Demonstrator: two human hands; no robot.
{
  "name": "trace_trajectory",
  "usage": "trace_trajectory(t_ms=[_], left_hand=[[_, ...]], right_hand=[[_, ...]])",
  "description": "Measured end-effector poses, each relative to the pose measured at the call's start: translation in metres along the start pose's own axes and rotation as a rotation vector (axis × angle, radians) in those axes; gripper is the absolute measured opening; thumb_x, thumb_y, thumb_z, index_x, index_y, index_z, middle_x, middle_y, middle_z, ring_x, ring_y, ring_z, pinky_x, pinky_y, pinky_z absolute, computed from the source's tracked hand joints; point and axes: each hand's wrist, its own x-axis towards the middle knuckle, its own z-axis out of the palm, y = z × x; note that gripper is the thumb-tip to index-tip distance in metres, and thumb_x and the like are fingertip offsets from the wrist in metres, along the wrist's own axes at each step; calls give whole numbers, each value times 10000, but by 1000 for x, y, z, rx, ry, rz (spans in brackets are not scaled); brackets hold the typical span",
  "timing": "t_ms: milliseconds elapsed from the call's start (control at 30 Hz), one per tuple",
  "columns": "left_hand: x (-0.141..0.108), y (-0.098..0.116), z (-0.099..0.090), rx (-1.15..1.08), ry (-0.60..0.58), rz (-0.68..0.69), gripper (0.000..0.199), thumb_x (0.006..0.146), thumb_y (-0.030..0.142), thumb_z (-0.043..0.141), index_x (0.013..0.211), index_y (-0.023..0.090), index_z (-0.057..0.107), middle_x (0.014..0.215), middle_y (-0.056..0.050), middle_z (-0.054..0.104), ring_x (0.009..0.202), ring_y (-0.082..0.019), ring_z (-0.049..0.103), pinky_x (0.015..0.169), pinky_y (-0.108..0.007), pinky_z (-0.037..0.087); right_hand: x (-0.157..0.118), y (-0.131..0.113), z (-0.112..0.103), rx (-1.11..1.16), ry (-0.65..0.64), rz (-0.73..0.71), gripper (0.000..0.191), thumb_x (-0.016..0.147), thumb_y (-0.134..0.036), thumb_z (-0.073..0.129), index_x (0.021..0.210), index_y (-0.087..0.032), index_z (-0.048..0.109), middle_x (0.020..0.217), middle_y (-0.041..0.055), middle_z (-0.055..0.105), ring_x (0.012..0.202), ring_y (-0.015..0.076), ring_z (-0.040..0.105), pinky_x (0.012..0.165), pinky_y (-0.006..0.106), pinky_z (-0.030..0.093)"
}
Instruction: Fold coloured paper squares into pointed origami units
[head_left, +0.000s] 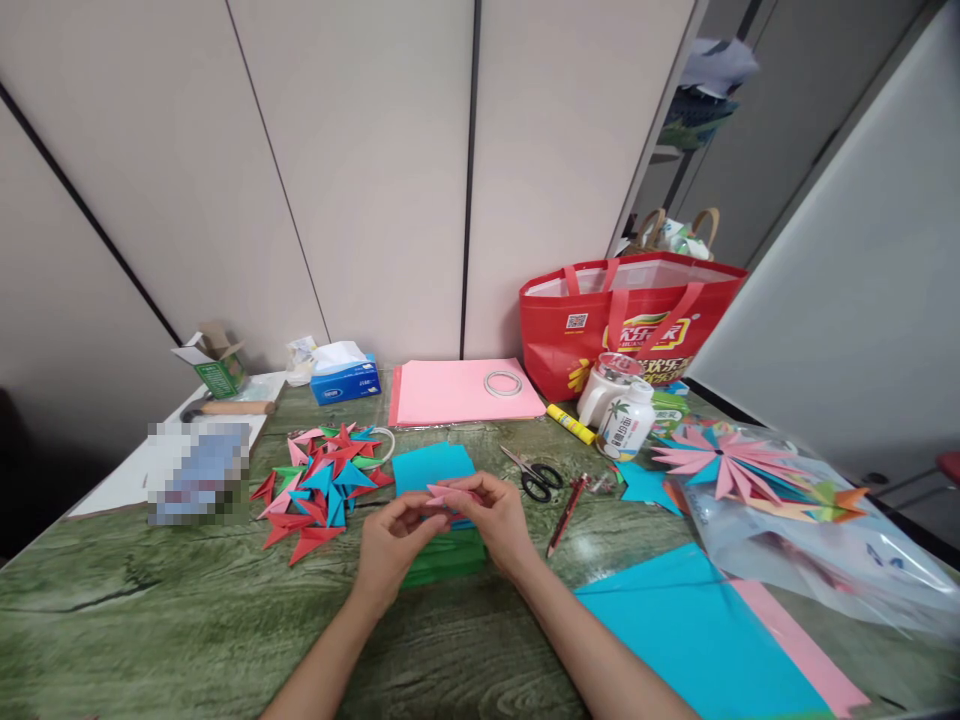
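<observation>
Between my two hands is a small piece of folded pink paper (452,494), partly covered by the fingers. My left hand (394,545) pinches its left end, fingers closed. On the other side, my right hand (495,520) is closed on the right end. Below the hands lie small blue paper sheets (431,466) and a green paper stack (448,562), both partly hidden. To the left is a pile of folded paper stars (330,485) in red, blue, pink and green. Black-handled scissors (536,475) rest right of the blue sheets.
A pencil (568,515), a yellow glue stick (571,424) and a white bottle (626,420) lie or stand to the right. Behind are pink sheets (442,390), a tissue box (346,383) and a red bag (551,340). Large blue paper (697,640) covers the front right; a hammer (236,407) lies left.
</observation>
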Motion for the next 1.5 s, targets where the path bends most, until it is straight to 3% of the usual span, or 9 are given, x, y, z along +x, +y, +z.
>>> trace_trajectory(t_ms=[133,300,533,767,900,1233,1400,1500], left_hand=[[2,0,-1,-16,31,-7,121,664,251,636,695,134,637,663,-25,674,622,-180,644,595,-296,549],[2,-3,-1,-104,147,25,206,602,219,687,783,158,608,657,1,670,528,-165,635,499,-282,543],[5,-7,-5,-36,204,57,131,570,214,703,656,142,635,561,8,659,466,-152,616,499,-267,538],[4,-5,-5,-51,154,44,120,588,199,697,670,136,636,615,5,662,502,-141,622,538,-257,538],[2,-1,-3,-31,189,34,165,587,230,696,716,138,648,589,-4,669,501,-161,626,544,-290,550],[1,-8,-7,59,174,166,57,661,214,626,616,180,634,636,25,633,530,-137,614,537,-252,533],[1,-4,-5,84,100,92,77,683,240,606,687,164,599,592,19,621,538,-150,622,546,-258,527],[2,-3,-4,99,15,58,173,679,274,608,815,169,614,753,-20,659,637,-176,642,586,-296,541]], right_hand=[[0,-2,0,-35,-32,-14,108,604,-251,703,656,-169,655,764,45,702,748,206,645,665,316,520],[-1,1,3,-91,-42,-38,80,620,-246,692,650,-179,659,706,22,688,645,161,625,601,264,514],[-2,3,0,-261,-40,-150,127,599,-266,708,693,-187,674,715,24,660,695,166,596,637,257,486],[-2,6,-2,-354,-53,-136,121,657,-289,664,723,-188,669,719,31,652,673,164,590,622,259,476],[-2,7,-2,-340,-47,-110,138,654,-303,664,727,-186,661,724,35,657,679,174,595,635,273,484],[-3,7,0,-286,-72,-82,136,641,-298,680,710,-182,672,705,29,664,665,183,605,627,281,483],[-3,7,-1,-349,-74,-111,123,660,-302,663,691,-183,662,672,23,645,623,159,582,591,257,466],[-1,6,-4,-439,-78,-207,101,690,-291,637,692,-193,660,708,30,628,661,154,569,594,247,453]])
